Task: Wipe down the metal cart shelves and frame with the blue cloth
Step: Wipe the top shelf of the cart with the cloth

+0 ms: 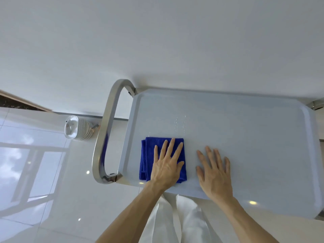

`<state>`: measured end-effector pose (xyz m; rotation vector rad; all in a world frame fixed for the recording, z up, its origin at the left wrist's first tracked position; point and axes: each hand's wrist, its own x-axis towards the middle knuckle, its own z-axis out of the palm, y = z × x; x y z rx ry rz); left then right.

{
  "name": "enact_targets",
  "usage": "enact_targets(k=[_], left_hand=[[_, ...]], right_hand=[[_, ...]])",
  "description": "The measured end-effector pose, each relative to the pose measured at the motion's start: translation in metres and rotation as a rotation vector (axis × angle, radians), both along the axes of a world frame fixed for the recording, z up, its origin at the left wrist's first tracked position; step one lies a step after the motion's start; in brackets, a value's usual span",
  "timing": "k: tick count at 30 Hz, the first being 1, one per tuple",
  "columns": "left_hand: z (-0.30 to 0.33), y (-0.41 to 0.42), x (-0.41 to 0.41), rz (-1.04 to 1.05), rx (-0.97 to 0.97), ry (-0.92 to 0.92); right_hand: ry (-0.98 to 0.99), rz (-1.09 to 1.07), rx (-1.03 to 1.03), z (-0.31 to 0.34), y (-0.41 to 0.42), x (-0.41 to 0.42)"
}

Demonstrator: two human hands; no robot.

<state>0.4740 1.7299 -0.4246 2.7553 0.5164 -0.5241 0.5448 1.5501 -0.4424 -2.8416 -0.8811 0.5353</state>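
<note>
blue cloth (162, 158), folded square, lies on the cart's top shelf (245, 137) near the handle (105, 134) end. left hand (166, 165) presses flat on it, fingers spread, gripping nothing; right hand (214, 174) rests flat and splayed on bare shelf just beside it. water droplets (180, 124) sit just beyond the cloth. to wipe well, keep the palm pressing evenly, push the cloth through the droplets in overlapping passes, reach the raised rim, and let the right hand steady the cart.
</note>
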Motion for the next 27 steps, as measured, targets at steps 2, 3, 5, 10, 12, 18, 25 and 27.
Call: enact_targets(k=[2,3,5,10,12,18,25,27], left_hand=[[-0.011,-0.004,-0.004,-0.009,0.035,-0.039],[-0.017,-0.004,-0.007,-0.026,0.062,-0.062],[-0.031,0.002,-0.013,-0.07,0.1,-0.118],[-0.058,0.035,-0.01,-0.149,0.138,-0.269],[-0.064,0.048,0.012,-0.119,0.165,-0.311],[-0.061,0.08,0.084,-0.072,0.206,-0.286],[-0.056,0.03,-0.046,-0.134,0.124,-0.282],[-0.053,0.013,-0.096,-0.199,0.119,-0.241]], right_hand=[[-0.031,-0.016,0.002,-0.009,0.001,-0.003],[-0.051,-0.016,0.001,-0.014,0.001,-0.005],[-0.099,-0.003,0.007,-0.024,-0.003,-0.007],[-0.226,-0.007,0.035,-0.045,-0.004,-0.01],[-0.265,-0.004,0.056,-0.048,-0.004,-0.01],[-0.306,-0.012,0.055,-0.052,-0.005,-0.009],[-0.288,-0.027,0.035,-0.047,-0.004,-0.011],[-0.286,-0.031,0.035,-0.045,-0.002,-0.012]])
